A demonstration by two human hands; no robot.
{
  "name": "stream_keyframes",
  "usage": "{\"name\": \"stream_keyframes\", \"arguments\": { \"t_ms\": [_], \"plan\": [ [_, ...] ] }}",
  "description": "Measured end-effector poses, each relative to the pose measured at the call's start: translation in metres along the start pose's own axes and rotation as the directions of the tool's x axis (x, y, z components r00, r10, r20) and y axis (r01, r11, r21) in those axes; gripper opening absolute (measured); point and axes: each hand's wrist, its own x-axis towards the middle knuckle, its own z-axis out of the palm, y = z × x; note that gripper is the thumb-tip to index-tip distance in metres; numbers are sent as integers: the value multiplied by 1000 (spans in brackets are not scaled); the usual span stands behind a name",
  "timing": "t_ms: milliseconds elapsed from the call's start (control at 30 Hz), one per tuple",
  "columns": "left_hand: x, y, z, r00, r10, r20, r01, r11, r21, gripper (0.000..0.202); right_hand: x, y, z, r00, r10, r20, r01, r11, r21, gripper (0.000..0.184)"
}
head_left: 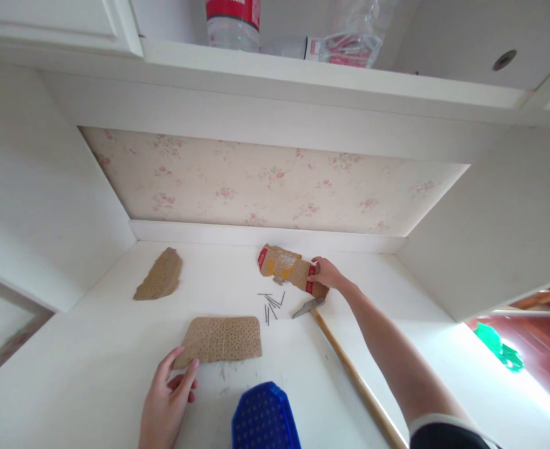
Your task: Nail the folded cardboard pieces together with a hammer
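Note:
My left hand (169, 390) is at the lower left corner of a brown piece of cardboard (231, 340) dotted with small holes, the corner between thumb and index finger. The piece lies flat on the white surface. Further back, my right hand (328, 274) grips the right end of a torn piece of cardboard (284, 263) with red and yellow printing; some fingertips are hidden. Just in front of that hand lies a hammer (350, 371) with a long wooden handle. Several loose nails (270, 304) are scattered between the two cardboard pieces.
Another torn brown cardboard scrap (160, 275) lies at the back left. A blue dotted object (265, 416), kind unclear, juts in at the bottom. White side panels and a flowered back wall (256, 181) enclose the surface. Plastic bottles (232, 28) are on the shelf above.

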Motion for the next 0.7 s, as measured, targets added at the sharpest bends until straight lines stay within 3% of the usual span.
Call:
{"name": "stream_keyframes", "arguments": {
  "t_ms": [133,233,467,700],
  "plan": [
    [-3,4,-1,1000,-8,-23,9,998,57,90,2,-8,-11,999,13,47,-22,979,204,28],
    [-5,7,2,1000,3,-9,-2,992,129,83,0,-12,-21,995,-3,100,-37,916,399,28],
    [1,0,9,992,80,101,-106,949,298,72,-21,-23,-34,995,-43,88,-37,667,744,27],
    [1,1,10,983,76,169,-126,944,306,69,-58,-42,-53,998,-64,18,12,438,899,22]
  ]
}}
